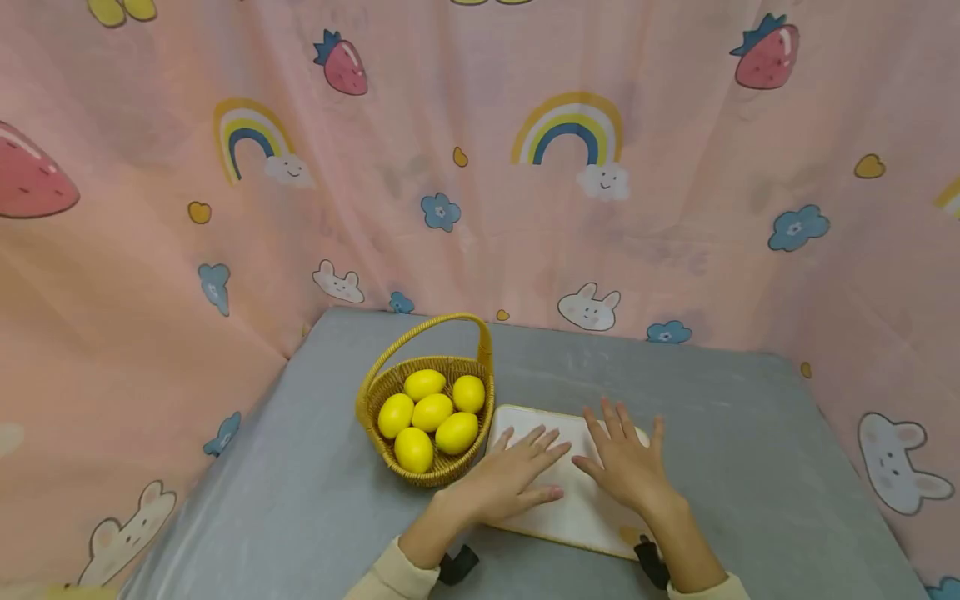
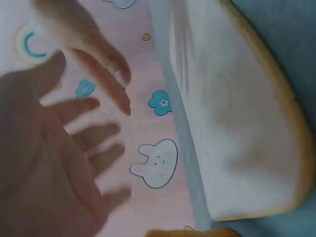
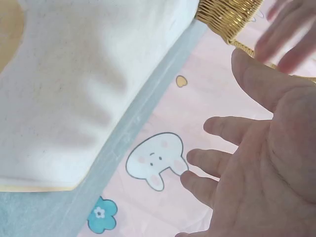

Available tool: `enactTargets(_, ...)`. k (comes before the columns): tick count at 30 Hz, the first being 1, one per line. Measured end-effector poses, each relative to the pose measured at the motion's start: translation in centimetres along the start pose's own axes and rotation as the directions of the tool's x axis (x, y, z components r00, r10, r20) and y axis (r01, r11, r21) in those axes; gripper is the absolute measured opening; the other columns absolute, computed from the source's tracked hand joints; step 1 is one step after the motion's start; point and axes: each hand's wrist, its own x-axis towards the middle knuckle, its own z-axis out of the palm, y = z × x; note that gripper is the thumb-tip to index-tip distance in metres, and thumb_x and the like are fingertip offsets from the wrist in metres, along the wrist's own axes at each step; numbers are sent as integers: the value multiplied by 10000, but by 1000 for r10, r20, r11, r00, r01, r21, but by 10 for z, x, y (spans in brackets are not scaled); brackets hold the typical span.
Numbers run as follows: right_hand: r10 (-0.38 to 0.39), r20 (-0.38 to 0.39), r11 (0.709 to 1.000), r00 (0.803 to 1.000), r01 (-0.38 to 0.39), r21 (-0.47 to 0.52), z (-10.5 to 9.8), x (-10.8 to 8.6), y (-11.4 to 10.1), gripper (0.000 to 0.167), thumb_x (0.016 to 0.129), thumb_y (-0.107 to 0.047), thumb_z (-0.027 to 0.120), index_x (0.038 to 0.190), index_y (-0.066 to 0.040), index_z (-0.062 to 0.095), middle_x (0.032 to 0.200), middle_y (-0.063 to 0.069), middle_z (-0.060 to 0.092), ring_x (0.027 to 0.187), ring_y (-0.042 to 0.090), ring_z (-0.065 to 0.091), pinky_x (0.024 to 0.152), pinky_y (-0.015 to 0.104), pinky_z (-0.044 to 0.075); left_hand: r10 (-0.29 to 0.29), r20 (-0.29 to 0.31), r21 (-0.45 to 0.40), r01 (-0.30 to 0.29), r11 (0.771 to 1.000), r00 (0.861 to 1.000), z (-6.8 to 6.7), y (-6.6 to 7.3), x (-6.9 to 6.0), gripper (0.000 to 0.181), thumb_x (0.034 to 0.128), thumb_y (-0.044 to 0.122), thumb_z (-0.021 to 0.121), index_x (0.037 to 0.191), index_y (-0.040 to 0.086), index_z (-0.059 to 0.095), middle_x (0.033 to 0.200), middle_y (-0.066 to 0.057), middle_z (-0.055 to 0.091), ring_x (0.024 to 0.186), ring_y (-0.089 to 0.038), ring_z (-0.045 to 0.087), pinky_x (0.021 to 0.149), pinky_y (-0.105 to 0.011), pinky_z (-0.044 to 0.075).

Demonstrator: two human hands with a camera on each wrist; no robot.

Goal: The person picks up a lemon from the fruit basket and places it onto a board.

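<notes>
The left hand (image 1: 504,483) and the right hand (image 1: 632,468) are held palm down, with fingers spread and released; nothing is grasped by either. Beneath the fingers lies a white rectangular board (image 1: 579,510) with a yellowish edge; in the wrist views a gap is seen between palms and board, and finger shadows are cast on it. Just beyond the little-finger side of the left hand a wicker basket (image 1: 429,478) stands with its handle up, and six lemons (image 1: 432,412) are held in it. Whether the basket is touched by the board cannot be told. Below all the fingers a grey cloth (image 1: 300,492) is spread.

For this hovering pose, it is judged best that both palms be held level and the fingers loose. The left little finger should be held clear of the basket's rim, and the thumbs well apart so that neither hand is bumped.
</notes>
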Motion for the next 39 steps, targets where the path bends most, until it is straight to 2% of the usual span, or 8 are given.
enactTargets(6,8,-9,1000,1000,-8,18,-2,-2,4,742,931,-361,693,1504,9,402,1562,313,247,1434,508,211,1029,810,-15,120,10,-562,-93,822,993,-10,-28,-45,342,1039,306,547,1022,34,755,939,-53,747,752,17,608,704,-170,517)
enactTargets(13,9,15,999,1000,-10,40,-2,-2,6,751,936,-356,685,1512,17,380,1573,317,204,1438,513,181,1025,809,-45,-191,75,-622,196,758,979,-31,-72,-116,442,959,322,668,682,-18,718,530,-73,593,456,13,311,454,-168,292)
enactTargets(15,11,26,999,1000,-12,41,-1,-2,6,754,937,-360,682,1517,12,374,1577,315,194,1441,511,171,1026,806,-57,-375,38,-532,336,777,926,-38,-79,-131,532,931,365,699,586,-32,620,465,-4,454,453,-26,241,443,-200,228)
enactTargets(18,8,37,999,999,-10,42,0,-2,6,754,939,-365,678,1517,11,374,1579,314,187,1441,512,172,1022,806,-67,-593,-103,-322,538,779,798,-47,-88,-146,600,870,499,731,858,-99,698,643,-35,587,539,-134,465,502,-295,403)
enactTargets(21,7,41,999,999,-9,43,2,-2,5,747,939,-363,679,1511,14,384,1576,314,194,1437,511,189,1022,806,-66,-648,-243,-191,619,762,722,-46,-102,-148,977,793,634,737,1450,-37,466,1326,-229,584,1193,-359,557,928,-611,440)
enactTargets(27,9,68,999,998,-12,42,1,-2,0,742,948,-382,664,1517,2,381,1582,308,188,1444,498,186,1020,807,-67,-576,-309,-189,545,817,757,-34,-133,-144,1226,750,678,746,1620,140,71,1665,-127,57,1512,-365,-80,1036,-802,-32)
enactTargets(34,-8,73,999,997,5,51,3,-1,-4,751,946,-373,665,1518,14,369,1575,316,201,1435,507,203,1019,808,-67,-513,-357,-328,409,851,781,-28,-141,-139,1071,786,532,787,1608,153,213,1653,-173,84,1497,-412,-101,1059,-781,-30)
enactTargets(39,-37,48,997,998,33,62,5,0,-7,744,932,-354,686,1503,23,393,1562,322,239,1427,505,233,1020,809,-61,-508,-409,-440,324,838,758,-20,-145,-137,945,809,410,807,1571,125,326,1640,-218,96,1461,-534,-11,1042,-804,61)
